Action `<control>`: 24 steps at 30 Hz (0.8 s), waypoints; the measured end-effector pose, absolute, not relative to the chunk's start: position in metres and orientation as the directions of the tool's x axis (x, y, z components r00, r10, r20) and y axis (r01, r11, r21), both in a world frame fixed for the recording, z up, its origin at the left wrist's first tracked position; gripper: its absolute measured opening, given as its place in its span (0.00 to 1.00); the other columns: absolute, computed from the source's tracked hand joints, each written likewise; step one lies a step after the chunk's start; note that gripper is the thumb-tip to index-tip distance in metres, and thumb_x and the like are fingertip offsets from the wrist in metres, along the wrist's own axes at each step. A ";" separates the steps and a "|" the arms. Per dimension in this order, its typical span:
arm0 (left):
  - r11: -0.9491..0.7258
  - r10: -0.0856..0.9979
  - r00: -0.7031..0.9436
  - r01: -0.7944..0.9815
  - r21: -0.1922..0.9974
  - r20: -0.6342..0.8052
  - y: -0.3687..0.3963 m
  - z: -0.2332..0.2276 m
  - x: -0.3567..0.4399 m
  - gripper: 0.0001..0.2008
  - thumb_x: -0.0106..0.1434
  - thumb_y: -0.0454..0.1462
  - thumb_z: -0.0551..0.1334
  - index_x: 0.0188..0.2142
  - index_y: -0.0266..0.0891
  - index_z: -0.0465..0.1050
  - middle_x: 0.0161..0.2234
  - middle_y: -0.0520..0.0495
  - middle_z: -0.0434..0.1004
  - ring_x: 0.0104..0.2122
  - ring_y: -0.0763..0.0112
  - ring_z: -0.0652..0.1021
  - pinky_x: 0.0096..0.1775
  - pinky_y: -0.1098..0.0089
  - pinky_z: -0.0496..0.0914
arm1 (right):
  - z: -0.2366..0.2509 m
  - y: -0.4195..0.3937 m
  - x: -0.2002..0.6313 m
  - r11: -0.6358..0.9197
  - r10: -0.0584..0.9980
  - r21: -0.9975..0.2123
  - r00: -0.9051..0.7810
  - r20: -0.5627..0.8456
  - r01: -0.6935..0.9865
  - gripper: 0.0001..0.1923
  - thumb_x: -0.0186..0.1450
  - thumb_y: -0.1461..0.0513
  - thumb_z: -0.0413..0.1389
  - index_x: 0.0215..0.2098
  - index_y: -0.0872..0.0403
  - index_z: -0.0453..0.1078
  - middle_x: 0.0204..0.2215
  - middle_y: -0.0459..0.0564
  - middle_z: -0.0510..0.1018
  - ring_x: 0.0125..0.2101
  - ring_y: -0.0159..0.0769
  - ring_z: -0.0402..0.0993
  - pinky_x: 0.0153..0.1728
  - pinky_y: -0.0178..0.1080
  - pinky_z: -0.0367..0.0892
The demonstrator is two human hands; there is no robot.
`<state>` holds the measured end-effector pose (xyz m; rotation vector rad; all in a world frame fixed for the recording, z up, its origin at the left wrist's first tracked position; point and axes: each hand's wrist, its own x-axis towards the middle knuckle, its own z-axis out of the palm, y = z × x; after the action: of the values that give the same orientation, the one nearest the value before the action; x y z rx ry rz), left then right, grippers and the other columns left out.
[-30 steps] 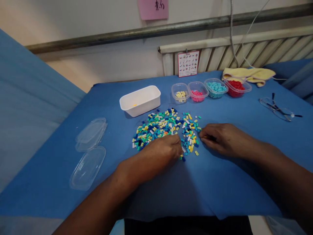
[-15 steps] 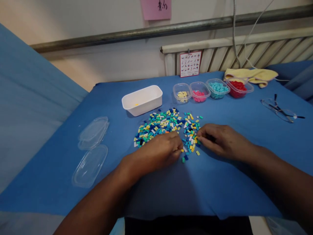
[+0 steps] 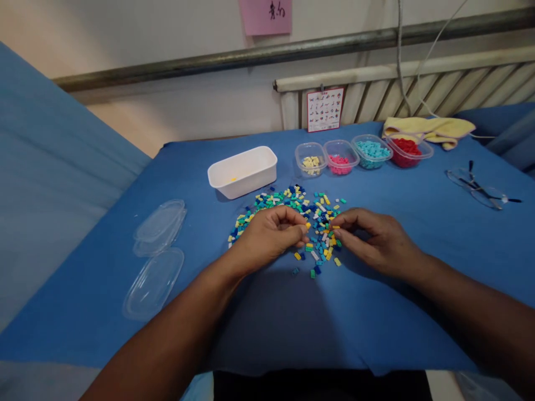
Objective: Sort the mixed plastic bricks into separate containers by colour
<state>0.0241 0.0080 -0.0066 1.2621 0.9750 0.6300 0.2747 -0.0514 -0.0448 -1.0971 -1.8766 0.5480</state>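
A spread heap of small toy bricks point(image 3: 273, 200) in blue, green, teal, pale yellow, white and orange-yellow lies on the blue cloth. Over its front edge, my left hand point(image 3: 271, 231) pinches an orange-yellow brick point(image 3: 308, 225) at its thumb and fingertips. To the right of the heap, my right hand point(image 3: 376, 239) has its thumb and forefinger closed on another orange-yellow brick point(image 3: 335, 227). Several loose bricks lie between and below the hands. Behind the heap stands a white tub point(image 3: 244, 172) with a small orange-yellow piece inside.
Clear containers hold pale yellow point(image 3: 311, 161), pink point(image 3: 340, 162), light blue point(image 3: 373, 151) and red bricks point(image 3: 407, 147). Clear lids point(image 3: 154, 284) lie at left. Glasses point(image 3: 480, 189) and a yellow cloth point(image 3: 434, 129) are at right. A picture card point(image 3: 325, 109) hangs on the radiator.
My left hand has lifted and turned from the heap's front edge, bringing an orange-yellow brick up and away from me. My right hand has shifted slightly, with an orange-yellow brick now showing at its fingertips.
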 end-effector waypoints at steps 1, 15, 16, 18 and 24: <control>0.236 0.837 0.479 0.118 0.965 -0.264 0.008 -0.007 0.024 0.12 0.59 0.39 0.75 0.37 0.36 0.77 0.28 0.47 0.84 0.27 0.73 0.82 0.34 0.72 0.76 | -0.045 -0.052 0.273 0.527 0.849 -0.708 -0.245 0.469 0.470 0.07 0.76 0.61 0.62 0.52 0.49 0.77 0.37 0.44 0.86 0.33 0.31 0.82 0.35 0.34 0.74; 0.339 0.777 0.555 0.029 0.940 -0.297 -0.003 -0.022 0.041 0.13 0.61 0.38 0.75 0.45 0.36 0.85 0.35 0.49 0.87 0.31 0.78 0.81 0.38 0.75 0.75 | -0.049 -0.045 0.266 0.684 0.728 -0.603 -0.334 0.598 0.410 0.12 0.76 0.62 0.64 0.56 0.46 0.79 0.41 0.50 0.86 0.39 0.37 0.84 0.40 0.40 0.80; 0.344 0.781 0.543 0.037 0.938 -0.307 -0.002 -0.022 0.040 0.13 0.61 0.38 0.75 0.46 0.36 0.85 0.36 0.48 0.87 0.31 0.78 0.82 0.39 0.75 0.76 | -0.050 -0.045 0.266 0.688 0.724 -0.595 -0.347 0.596 0.415 0.14 0.76 0.62 0.63 0.58 0.45 0.78 0.42 0.50 0.87 0.41 0.37 0.85 0.41 0.41 0.80; 0.356 0.780 0.533 0.052 0.933 -0.328 -0.001 -0.021 0.039 0.14 0.62 0.38 0.75 0.47 0.37 0.86 0.38 0.46 0.88 0.35 0.76 0.83 0.41 0.73 0.76 | -0.049 -0.046 0.266 0.693 0.720 -0.582 -0.373 0.585 0.424 0.17 0.77 0.64 0.61 0.62 0.44 0.76 0.45 0.51 0.87 0.43 0.38 0.85 0.44 0.42 0.81; 0.357 0.768 0.546 0.068 0.932 -0.335 -0.003 -0.020 0.039 0.10 0.62 0.38 0.75 0.43 0.38 0.88 0.36 0.45 0.88 0.37 0.73 0.84 0.41 0.72 0.77 | -0.045 -0.048 0.267 0.639 0.768 -0.606 -0.351 0.535 0.475 0.09 0.78 0.62 0.60 0.54 0.46 0.79 0.42 0.50 0.89 0.40 0.37 0.86 0.42 0.41 0.80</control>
<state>0.0391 -0.0029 -0.0198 1.1322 0.9056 0.5423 0.2669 -0.0485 -0.0451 -0.9712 -2.0143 0.4407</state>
